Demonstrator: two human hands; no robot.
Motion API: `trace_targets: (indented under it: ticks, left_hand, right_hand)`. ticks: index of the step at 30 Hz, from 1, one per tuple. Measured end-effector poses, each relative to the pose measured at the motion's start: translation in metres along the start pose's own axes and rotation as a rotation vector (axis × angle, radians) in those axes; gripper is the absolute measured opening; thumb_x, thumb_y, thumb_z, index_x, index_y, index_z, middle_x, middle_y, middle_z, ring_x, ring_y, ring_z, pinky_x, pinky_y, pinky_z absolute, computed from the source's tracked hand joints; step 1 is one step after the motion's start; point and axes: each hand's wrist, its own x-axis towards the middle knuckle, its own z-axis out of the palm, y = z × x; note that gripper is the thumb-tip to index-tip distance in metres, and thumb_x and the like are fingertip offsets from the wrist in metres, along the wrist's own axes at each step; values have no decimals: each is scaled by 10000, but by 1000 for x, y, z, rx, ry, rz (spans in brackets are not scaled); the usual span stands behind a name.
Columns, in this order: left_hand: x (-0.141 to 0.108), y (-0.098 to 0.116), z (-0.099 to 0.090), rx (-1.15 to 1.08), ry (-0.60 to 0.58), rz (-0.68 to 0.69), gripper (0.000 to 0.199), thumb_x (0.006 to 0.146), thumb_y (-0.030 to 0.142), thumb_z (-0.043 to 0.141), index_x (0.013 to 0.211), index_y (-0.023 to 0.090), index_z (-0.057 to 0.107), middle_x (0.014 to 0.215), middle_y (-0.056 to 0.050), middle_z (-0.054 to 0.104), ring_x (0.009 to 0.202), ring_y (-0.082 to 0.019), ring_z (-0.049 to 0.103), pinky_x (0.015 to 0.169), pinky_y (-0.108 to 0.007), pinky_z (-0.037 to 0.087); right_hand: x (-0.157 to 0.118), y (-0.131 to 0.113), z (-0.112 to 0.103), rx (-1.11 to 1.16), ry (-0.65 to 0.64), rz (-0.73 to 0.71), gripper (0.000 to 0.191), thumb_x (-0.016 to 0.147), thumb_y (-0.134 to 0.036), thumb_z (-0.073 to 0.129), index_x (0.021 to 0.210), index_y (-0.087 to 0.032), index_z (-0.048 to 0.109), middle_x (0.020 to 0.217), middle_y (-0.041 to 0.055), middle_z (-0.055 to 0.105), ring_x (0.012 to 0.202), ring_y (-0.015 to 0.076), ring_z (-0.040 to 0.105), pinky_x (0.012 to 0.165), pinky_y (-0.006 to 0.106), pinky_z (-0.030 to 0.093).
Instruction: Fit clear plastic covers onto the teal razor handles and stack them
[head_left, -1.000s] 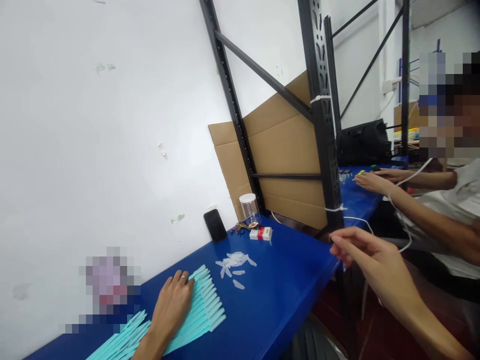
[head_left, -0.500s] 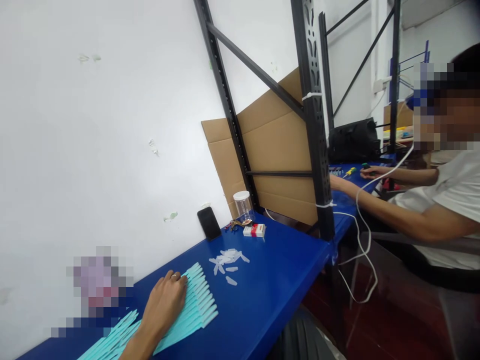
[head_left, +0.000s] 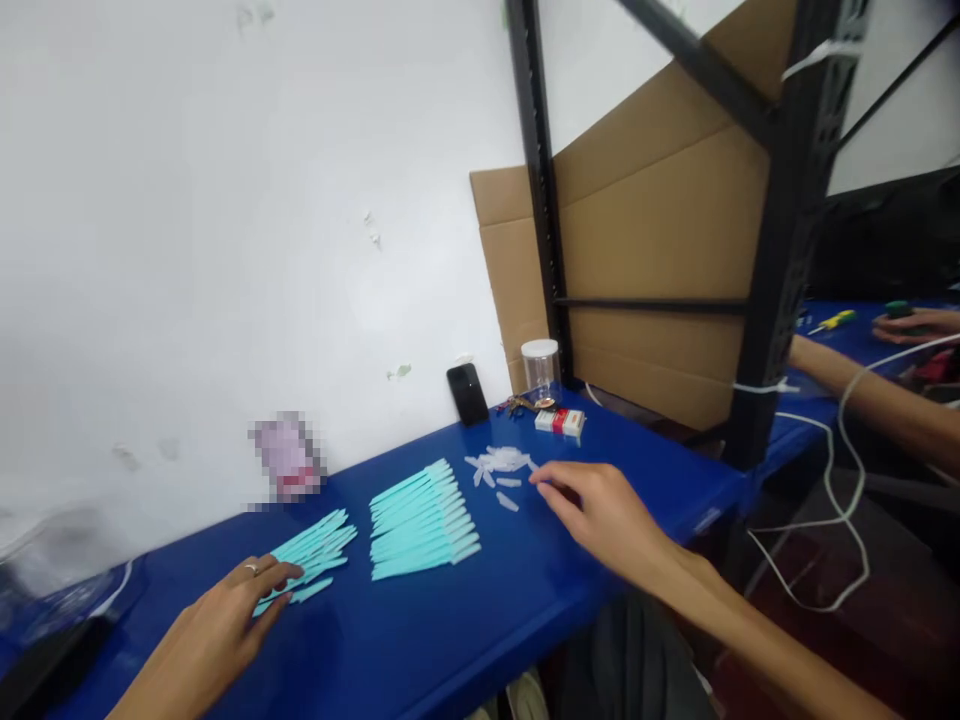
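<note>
My left hand (head_left: pixel 232 610) is at the lower left, its thumb and fingers closing on a slim turquoise stick at the near end of a loose pile of turquoise sticks (head_left: pixel 319 540). To the right lies a neat row of similar sticks (head_left: pixel 412 525) with paler, cap-like right ends. My right hand (head_left: pixel 592 505) reaches in from the right beside a small heap of translucent white caps (head_left: pixel 499 460). Its thumb and index finger pinch at the heap's edge, with a cap at the fingertips. Two more caps lie apart in front of the heap.
A black phone (head_left: pixel 467 393) leans on the wall near a clear jar (head_left: pixel 540 370), keys and a red-white box (head_left: pixel 559 421). A black rack post (head_left: pixel 776 250) stands at the right edge of the blue table (head_left: pixel 525 580). Beyond it, a co-worker's arm (head_left: pixel 877 385) rests near a yellow screwdriver (head_left: pixel 832 322).
My left hand has left the row of sticks and moved left to the loose pile. My right hand has come into view at the white caps. The view has swung left.
</note>
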Motion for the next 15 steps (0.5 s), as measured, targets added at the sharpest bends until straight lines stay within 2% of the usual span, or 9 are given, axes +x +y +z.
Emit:
trace_targets:
  ticks: [1, 2, 4, 6, 8, 11, 15]
  left_hand:
    - [-13, -5, 6, 10, 3, -7, 348, 884, 426, 447, 1091, 322, 706, 1117, -20, 713, 1011, -237, 690, 782, -294, 574]
    - [-24, -10, 12, 19, 12, -13, 361, 873, 416, 451, 1119, 320, 698, 1144, -25, 705, 1053, -246, 676, 806, -306, 578]
    - [-41, -19, 23, 29, 37, -26, 386, 866, 409, 447, 1151, 309, 688, 1181, -35, 692, 1102, -254, 656, 868, -333, 572]
    - [-50, -25, 33, 19, 68, -51, 398, 884, 418, 426, 1176, 305, 673, 1211, -35, 678, 1131, -246, 641, 917, -346, 558]
    - [-54, -27, 39, -3, 105, -84, 407, 903, 435, 409, 1204, 309, 652, 1231, -27, 668, 1143, -236, 631, 925, -343, 556]
    - [-53, -24, 41, -13, 161, -122, 432, 910, 439, 398, 1256, 302, 619, 1265, -28, 646, 1171, -245, 604, 919, -359, 560]
    - [-51, -25, 47, -22, 169, -99, 446, 910, 403, 387, 1283, 295, 608, 1313, -28, 618, 1202, -256, 574, 924, -377, 558]
  right_hand:
    - [15, 2, 16, -148, -99, 60, 244, 943, -241, 500, 1052, -257, 718, 988, 56, 765, 948, 261, 703, 806, 328, 488]
    - [26, 5, 32, -188, -132, 86, 243, 942, -252, 508, 1079, -222, 706, 989, 91, 761, 945, 283, 703, 773, 330, 482]
    - [38, 7, 56, -234, -161, 119, 252, 943, -281, 520, 1102, -178, 686, 1024, 139, 747, 944, 305, 698, 748, 334, 473]
    - [41, 6, 71, -245, -162, 126, 249, 938, -304, 537, 1084, -160, 678, 1045, 162, 734, 941, 314, 690, 740, 340, 466]
    - [39, 3, 76, -252, -165, 128, 206, 933, -288, 539, 1025, -168, 679, 1022, 154, 731, 916, 304, 685, 728, 336, 456]
    - [33, 3, 73, -221, -158, 129, 143, 922, -236, 532, 917, -194, 669, 958, 116, 723, 862, 273, 679, 692, 317, 435]
    - [23, 14, 66, -132, -114, 156, 106, 874, -240, 585, 781, -202, 621, 876, 75, 690, 789, 245, 658, 651, 307, 418]
